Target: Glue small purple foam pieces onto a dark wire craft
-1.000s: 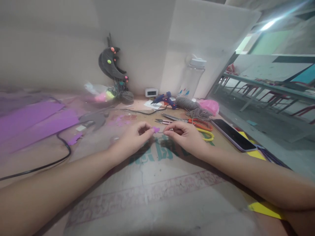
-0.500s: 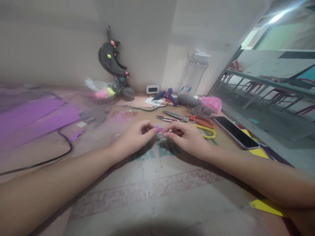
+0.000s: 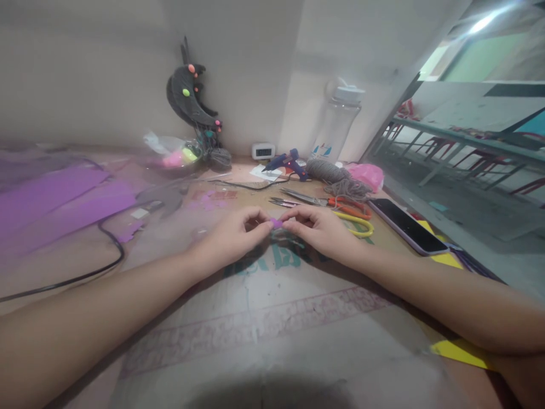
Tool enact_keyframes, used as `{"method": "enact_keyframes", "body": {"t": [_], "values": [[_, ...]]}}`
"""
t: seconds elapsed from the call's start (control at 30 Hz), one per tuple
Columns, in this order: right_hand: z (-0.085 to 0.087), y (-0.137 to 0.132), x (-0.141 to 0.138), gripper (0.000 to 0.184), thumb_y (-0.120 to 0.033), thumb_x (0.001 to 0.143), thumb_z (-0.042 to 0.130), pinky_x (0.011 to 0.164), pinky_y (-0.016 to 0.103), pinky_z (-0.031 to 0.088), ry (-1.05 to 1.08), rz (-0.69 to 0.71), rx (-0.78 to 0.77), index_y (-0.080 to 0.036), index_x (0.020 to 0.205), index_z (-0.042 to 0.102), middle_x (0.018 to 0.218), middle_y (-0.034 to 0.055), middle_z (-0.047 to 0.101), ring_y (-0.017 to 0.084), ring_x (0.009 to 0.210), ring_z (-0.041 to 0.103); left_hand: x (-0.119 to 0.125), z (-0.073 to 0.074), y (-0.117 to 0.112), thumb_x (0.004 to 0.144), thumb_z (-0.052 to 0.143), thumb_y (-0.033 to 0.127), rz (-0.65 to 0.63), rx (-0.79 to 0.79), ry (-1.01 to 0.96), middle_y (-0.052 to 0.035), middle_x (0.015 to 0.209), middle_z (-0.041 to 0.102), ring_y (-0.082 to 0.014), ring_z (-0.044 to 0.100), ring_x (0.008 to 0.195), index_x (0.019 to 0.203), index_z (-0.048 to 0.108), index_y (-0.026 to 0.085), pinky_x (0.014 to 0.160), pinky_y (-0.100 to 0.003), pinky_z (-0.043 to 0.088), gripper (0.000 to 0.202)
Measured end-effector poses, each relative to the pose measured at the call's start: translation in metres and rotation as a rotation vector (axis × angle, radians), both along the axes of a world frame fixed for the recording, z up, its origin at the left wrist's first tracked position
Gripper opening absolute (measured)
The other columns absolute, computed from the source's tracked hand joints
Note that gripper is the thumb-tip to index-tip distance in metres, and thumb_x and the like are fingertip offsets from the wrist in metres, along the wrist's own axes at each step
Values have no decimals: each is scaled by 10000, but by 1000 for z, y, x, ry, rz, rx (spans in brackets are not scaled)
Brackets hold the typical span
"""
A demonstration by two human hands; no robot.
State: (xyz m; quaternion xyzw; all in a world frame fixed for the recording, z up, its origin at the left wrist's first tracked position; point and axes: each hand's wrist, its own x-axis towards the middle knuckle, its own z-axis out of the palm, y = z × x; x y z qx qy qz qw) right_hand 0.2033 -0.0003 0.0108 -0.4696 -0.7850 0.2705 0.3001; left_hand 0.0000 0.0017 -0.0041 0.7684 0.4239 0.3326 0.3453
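Note:
A small purple cut-out piece (image 3: pixel 276 223) is held between my two hands, just above the printed cardboard (image 3: pixel 255 307). My left hand (image 3: pixel 247 230) pinches its left side between thumb and forefinger. From the other side, my right hand (image 3: pixel 313 227) closes thumb and fingertips on its right edge. Fingertips cover part of the piece, so its full outline is hidden. Right behind my right hand lie scissors with orange handles (image 3: pixel 351 208) and a pair with yellow handles (image 3: pixel 360 226).
Purple sheets (image 3: pixel 55 199) and a black cable (image 3: pixel 114 258) lie left. Behind are a blue glue gun (image 3: pixel 292 163), grey yarn (image 3: pixel 330 173), a small clock (image 3: pixel 263 151), a bottle (image 3: pixel 338 125) and a dark crescent ornament (image 3: pixel 183 96). A phone (image 3: pixel 409 226) rests right, over yellow paper (image 3: pixel 447 259).
My right fingertips have moved left and closed on the purple piece, which was in my left hand alone before. The view has shifted slightly.

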Motion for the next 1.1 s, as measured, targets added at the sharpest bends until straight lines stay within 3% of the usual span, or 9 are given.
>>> {"method": "enact_keyframes", "body": {"t": [0.1,0.27,0.4,0.7,0.97,1.1], "values": [[0,1,0,250,-372,853,561,496,214,344,-5,12,-11,-163,851,699,646,-4,584,95,545,473,1,1,0,860,510,369,-7,-12,-3,-32,754,663,-179,588,696,801,634,192,640,-301,443,224],[-1,0,-1,277,-398,855,552,464,210,330,20,3,-71,-158,784,672,573,-21,536,89,500,463,1,2,0,880,490,399,-35,20,27,-30,733,647,-176,568,689,757,645,195,619,-285,411,285],[1,-1,-2,260,-377,852,557,472,216,338,24,-29,-64,-157,771,670,552,-26,521,86,487,447,1,3,-1,906,457,430,-63,91,51,-19,721,614,-173,543,695,726,637,191,611,-280,387,350],[-1,0,-2,258,-371,859,556,518,217,364,-2,11,-9,-162,770,678,647,2,589,102,571,496,1,2,-2,899,473,371,-76,66,85,-2,664,590,-155,527,639,680,596,200,572,-272,355,304],[-1,1,2,289,-430,877,527,511,224,327,26,29,11,-166,856,644,620,-23,512,96,540,441,0,-2,1,882,489,360,-39,42,56,-6,701,625,-156,532,646,759,642,204,578,-269,365,251],[-3,2,2,198,-344,829,602,505,214,310,-8,5,88,-159,876,654,604,-40,473,84,527,397,0,0,1,881,485,376,-19,12,74,-12,728,627,-154,533,670,788,644,185,595,-266,368,266]]}}
